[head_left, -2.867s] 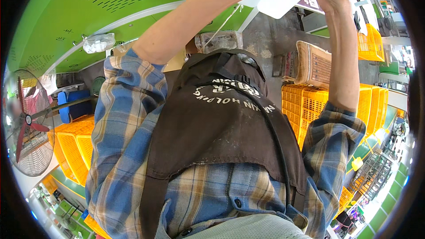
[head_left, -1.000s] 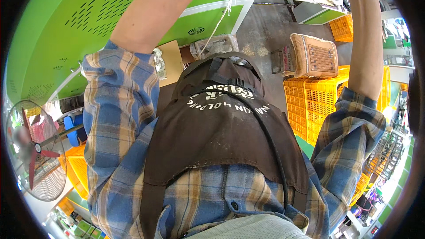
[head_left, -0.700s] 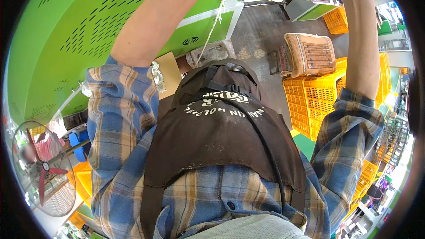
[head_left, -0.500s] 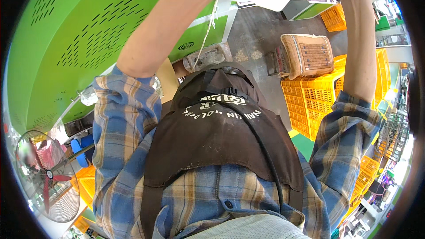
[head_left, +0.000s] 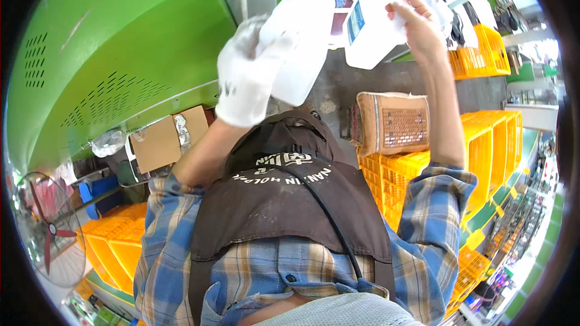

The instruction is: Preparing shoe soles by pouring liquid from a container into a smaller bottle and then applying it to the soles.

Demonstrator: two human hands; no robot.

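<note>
My left hand [head_left: 244, 75], in a white glove, is closed around a tall white plastic bottle [head_left: 308, 39], which tilts to the right at its top. To the right of it my bare right hand [head_left: 420, 27] grips a second white plastic bottle [head_left: 370, 36] with a blue label on its left side. The thumb and fingers of that hand lie along the bottle's right side, and part of the grip is hidden. The two bottles are held apart, side by side, in front of my dark brown apron [head_left: 290, 205].
A large green machine [head_left: 139, 30] curves along the left. A brown sack-like bundle [head_left: 396, 122] rests by yellow crates [head_left: 393, 184] at the right; another yellow crate [head_left: 483, 54] stands farther off. Cardboard [head_left: 157, 145] and a fan [head_left: 51, 229] are at the left.
Both hands, cut off at the top edge before, are now in view, lower, with the two white bottles in them. The view has shifted over the green machine and the crates.
</note>
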